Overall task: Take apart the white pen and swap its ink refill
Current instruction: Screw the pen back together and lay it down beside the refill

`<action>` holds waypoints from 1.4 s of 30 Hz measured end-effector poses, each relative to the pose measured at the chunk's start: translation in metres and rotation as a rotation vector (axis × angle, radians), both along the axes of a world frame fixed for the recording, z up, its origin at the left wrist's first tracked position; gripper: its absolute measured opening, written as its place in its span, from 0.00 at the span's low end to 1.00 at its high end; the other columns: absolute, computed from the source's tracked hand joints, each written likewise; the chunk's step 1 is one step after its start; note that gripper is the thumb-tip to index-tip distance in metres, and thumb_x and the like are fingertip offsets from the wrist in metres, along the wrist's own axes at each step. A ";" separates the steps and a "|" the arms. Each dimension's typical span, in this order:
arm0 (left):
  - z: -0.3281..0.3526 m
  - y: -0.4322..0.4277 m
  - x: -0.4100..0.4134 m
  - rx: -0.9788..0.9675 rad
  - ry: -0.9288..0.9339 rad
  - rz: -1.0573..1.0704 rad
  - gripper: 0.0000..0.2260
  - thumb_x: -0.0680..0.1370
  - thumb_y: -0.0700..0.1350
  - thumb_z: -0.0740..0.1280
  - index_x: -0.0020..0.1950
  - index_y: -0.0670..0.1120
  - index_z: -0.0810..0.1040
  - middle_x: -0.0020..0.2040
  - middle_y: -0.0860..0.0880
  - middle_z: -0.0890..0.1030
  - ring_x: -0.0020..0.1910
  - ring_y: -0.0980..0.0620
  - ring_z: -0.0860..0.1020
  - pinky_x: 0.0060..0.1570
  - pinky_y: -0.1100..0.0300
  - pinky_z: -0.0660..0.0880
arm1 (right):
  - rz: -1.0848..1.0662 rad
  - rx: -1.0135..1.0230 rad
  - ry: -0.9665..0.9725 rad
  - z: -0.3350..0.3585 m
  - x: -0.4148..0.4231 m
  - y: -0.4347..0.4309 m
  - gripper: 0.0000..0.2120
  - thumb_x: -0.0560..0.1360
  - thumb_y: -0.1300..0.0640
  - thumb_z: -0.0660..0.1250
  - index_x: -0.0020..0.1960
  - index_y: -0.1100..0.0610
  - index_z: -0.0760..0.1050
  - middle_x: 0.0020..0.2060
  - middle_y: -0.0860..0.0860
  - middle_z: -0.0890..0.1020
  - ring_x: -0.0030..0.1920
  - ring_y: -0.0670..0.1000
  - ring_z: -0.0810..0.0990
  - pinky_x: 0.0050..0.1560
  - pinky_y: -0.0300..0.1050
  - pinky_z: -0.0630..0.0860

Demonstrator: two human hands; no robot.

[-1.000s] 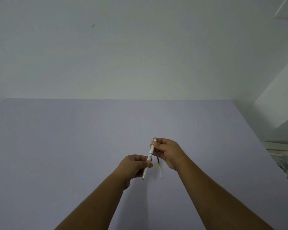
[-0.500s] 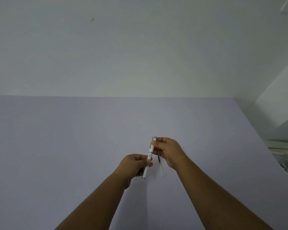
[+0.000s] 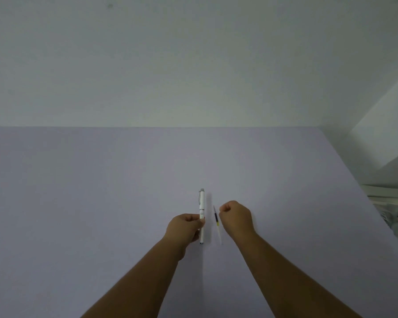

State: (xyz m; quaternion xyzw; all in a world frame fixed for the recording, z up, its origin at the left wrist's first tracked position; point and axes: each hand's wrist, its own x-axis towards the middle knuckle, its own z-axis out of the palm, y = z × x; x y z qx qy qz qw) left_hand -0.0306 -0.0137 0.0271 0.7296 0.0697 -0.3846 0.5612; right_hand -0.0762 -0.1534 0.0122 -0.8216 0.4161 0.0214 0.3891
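The left hand (image 3: 186, 228) pinches the white pen (image 3: 202, 214) between thumb and fingertips near its lower half, so the long barrel stands nearly upright above the bench (image 3: 78, 203), clip end away from the person and writing tip pointing back toward them. Held this way, the pen looks whole, which suggests it is either freshly reassembled or ready to be set down. The right hand (image 3: 236, 218) is curled into a loose fist just right of the pen and grasps nothing that can be seen. Between the two hands, lying flat on the bench, is a thin ink refill (image 3: 217, 222): a slim clear tube with a dark section and a yellowish band, probably laid there to stay out of the way. The pen is smooth, glossy plastic with a grey cap end; the bench is a matte, even lilac surface.
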 end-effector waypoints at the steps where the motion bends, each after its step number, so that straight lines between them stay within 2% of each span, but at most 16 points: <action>1: -0.007 -0.003 0.000 0.034 -0.021 0.004 0.06 0.76 0.41 0.69 0.39 0.47 0.81 0.37 0.46 0.81 0.35 0.50 0.77 0.40 0.59 0.80 | 0.006 -0.004 0.034 -0.006 -0.003 0.001 0.08 0.73 0.62 0.61 0.48 0.57 0.78 0.47 0.54 0.83 0.47 0.53 0.79 0.44 0.40 0.71; 3: -0.018 -0.009 -0.002 0.094 -0.052 0.024 0.04 0.75 0.42 0.69 0.41 0.46 0.81 0.38 0.46 0.81 0.37 0.49 0.78 0.46 0.54 0.80 | 0.000 0.017 0.059 -0.015 -0.007 0.003 0.08 0.71 0.62 0.62 0.49 0.57 0.77 0.49 0.55 0.82 0.45 0.53 0.78 0.41 0.38 0.71; 5: -0.026 -0.012 -0.003 0.137 -0.081 0.047 0.04 0.75 0.42 0.69 0.47 0.44 0.81 0.40 0.47 0.81 0.37 0.51 0.78 0.40 0.57 0.79 | -0.003 0.031 0.063 -0.023 -0.012 0.006 0.09 0.71 0.61 0.63 0.50 0.57 0.76 0.49 0.55 0.81 0.46 0.54 0.79 0.41 0.40 0.73; 7: -0.030 -0.012 -0.005 0.182 -0.122 0.054 0.05 0.74 0.43 0.70 0.49 0.45 0.80 0.40 0.49 0.81 0.36 0.53 0.77 0.33 0.63 0.74 | -0.014 0.035 0.045 -0.026 -0.013 0.009 0.09 0.71 0.61 0.63 0.50 0.58 0.76 0.50 0.57 0.81 0.49 0.57 0.80 0.47 0.45 0.77; 14: -0.040 -0.015 -0.008 0.272 -0.177 0.023 0.04 0.74 0.45 0.70 0.48 0.47 0.80 0.41 0.50 0.82 0.38 0.52 0.79 0.33 0.64 0.73 | 0.008 0.011 0.017 -0.031 -0.011 0.014 0.09 0.73 0.63 0.60 0.49 0.58 0.77 0.49 0.57 0.82 0.49 0.57 0.79 0.49 0.47 0.77; 21: -0.043 -0.015 -0.010 0.345 -0.211 -0.005 0.04 0.73 0.46 0.71 0.45 0.48 0.79 0.38 0.52 0.81 0.35 0.56 0.78 0.30 0.66 0.70 | 0.005 0.059 0.032 -0.029 -0.010 0.021 0.07 0.73 0.62 0.62 0.49 0.57 0.76 0.46 0.56 0.82 0.45 0.57 0.81 0.47 0.52 0.80; 25: -0.044 -0.016 -0.010 0.376 -0.228 -0.033 0.04 0.73 0.46 0.71 0.45 0.48 0.81 0.40 0.51 0.82 0.38 0.55 0.79 0.32 0.67 0.72 | 0.016 0.065 0.038 -0.027 -0.011 0.024 0.06 0.73 0.61 0.62 0.48 0.57 0.76 0.44 0.56 0.82 0.43 0.57 0.81 0.45 0.52 0.81; 35: -0.046 -0.016 -0.007 0.390 -0.237 -0.048 0.04 0.74 0.47 0.70 0.45 0.48 0.81 0.39 0.51 0.82 0.38 0.54 0.79 0.35 0.65 0.74 | -0.004 0.082 0.038 -0.025 -0.013 0.026 0.04 0.72 0.60 0.63 0.45 0.54 0.75 0.43 0.55 0.82 0.43 0.56 0.82 0.45 0.52 0.81; 38: -0.046 -0.015 -0.007 0.385 -0.238 -0.042 0.04 0.74 0.47 0.70 0.43 0.48 0.81 0.37 0.52 0.81 0.35 0.56 0.78 0.32 0.67 0.72 | -0.014 0.104 0.036 -0.024 -0.014 0.027 0.04 0.71 0.59 0.64 0.44 0.52 0.75 0.43 0.54 0.83 0.42 0.57 0.82 0.46 0.53 0.81; 42: -0.045 -0.014 -0.007 0.384 -0.243 -0.040 0.05 0.73 0.48 0.71 0.43 0.47 0.81 0.36 0.53 0.80 0.35 0.57 0.77 0.33 0.67 0.72 | -0.034 0.119 0.026 -0.022 -0.015 0.028 0.04 0.70 0.58 0.64 0.42 0.50 0.72 0.44 0.53 0.83 0.43 0.57 0.82 0.46 0.52 0.81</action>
